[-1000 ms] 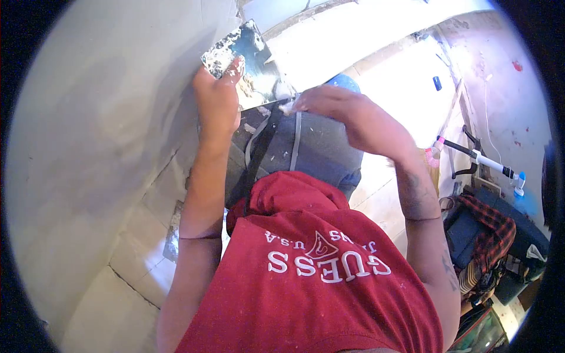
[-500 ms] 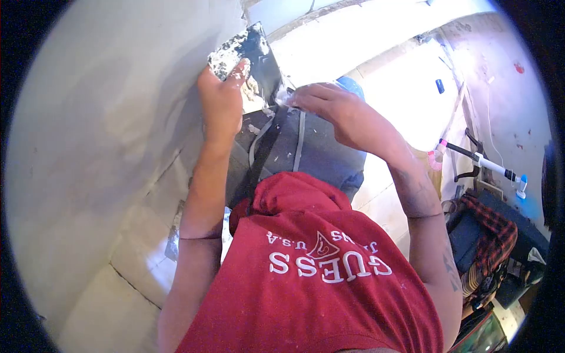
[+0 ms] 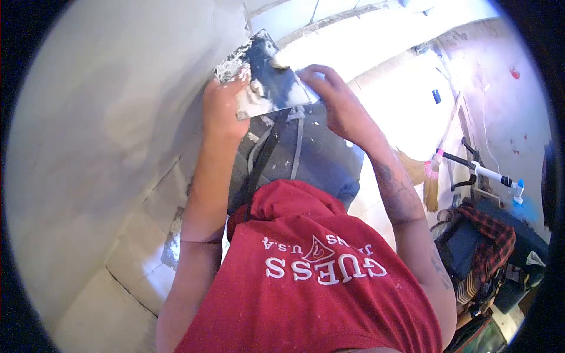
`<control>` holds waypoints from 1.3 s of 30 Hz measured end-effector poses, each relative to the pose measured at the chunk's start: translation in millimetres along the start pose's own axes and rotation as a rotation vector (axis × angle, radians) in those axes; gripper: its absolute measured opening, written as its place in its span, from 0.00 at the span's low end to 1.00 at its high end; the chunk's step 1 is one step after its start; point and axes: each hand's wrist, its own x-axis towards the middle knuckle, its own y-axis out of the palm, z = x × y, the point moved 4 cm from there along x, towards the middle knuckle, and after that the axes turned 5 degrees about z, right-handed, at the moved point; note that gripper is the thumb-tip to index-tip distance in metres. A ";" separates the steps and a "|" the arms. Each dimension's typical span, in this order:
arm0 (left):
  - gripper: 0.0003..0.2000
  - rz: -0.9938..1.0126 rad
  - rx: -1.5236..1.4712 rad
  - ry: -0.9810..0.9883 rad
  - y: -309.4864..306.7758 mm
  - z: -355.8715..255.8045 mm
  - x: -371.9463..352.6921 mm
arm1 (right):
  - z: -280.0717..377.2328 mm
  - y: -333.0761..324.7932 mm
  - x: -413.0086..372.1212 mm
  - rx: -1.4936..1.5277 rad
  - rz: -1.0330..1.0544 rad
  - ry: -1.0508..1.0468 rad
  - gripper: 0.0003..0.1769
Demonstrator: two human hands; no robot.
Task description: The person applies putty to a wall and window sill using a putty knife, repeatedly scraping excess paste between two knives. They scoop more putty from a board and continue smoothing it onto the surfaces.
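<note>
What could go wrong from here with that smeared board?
White, clumpy paste reaches the edges of the dark, flat rectangular board, so some might drop onto the grey fabric trousers below, where pale flecks show.

The left hand alone clearly grips the board, with paste around its fingers, so it could slip.

The right hand is close to the board's right edge and might knock it.

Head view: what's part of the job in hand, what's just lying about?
Job:
- panel, in the left hand
- white paste, smeared on it
- right hand, by its edge, contact unclear

Apparently lying about:
- broom
- plaid cloth
- small dark-blue object
</note>
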 end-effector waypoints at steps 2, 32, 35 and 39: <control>0.10 -0.091 0.002 0.043 10.1 -17.0 -8.2 | -15.9 13.2 -8.2 0.001 0.090 0.007 0.35; 0.09 0.514 0.565 -0.002 -55.2 62.3 6.5 | 6.1 -98.0 61.2 0.475 -0.338 -0.103 0.29; 0.09 0.241 0.156 -0.363 -55.8 77.6 7.5 | 49.9 -120.4 102.1 0.262 -0.470 -0.310 0.32; 0.10 0.266 0.262 -0.373 -56.9 70.0 10.3 | 79.6 -142.6 146.3 0.050 -0.607 -0.532 0.36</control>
